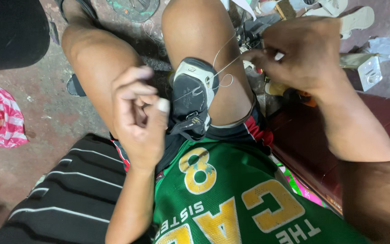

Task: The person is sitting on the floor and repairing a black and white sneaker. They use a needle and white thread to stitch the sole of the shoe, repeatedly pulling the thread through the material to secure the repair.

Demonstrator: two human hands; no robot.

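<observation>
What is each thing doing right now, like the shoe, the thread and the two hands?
Shoe: clamped sole-up between the knees.
Thread: looped, running from the shoe up to the right hand.
Right hand: fingers pinched on the thread, raised beside the knee.
Left hand: fingers curled, beside the shoe; nothing visible in it.
Sandals: lying on the floor.

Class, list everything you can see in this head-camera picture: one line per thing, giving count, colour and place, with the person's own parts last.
shoe: one, black and white, clamped between the knees
thread: one, pale, from the shoe to the right hand
striped bag: one, red and white, floor at left
sandals: a pair, white, floor at top right
striped cloth: one, black with white lines, lower left
jersey: one, green with yellow print, on the person
left hand: one, beside the shoe, fingers curled
right hand: one, pinching the thread
</observation>
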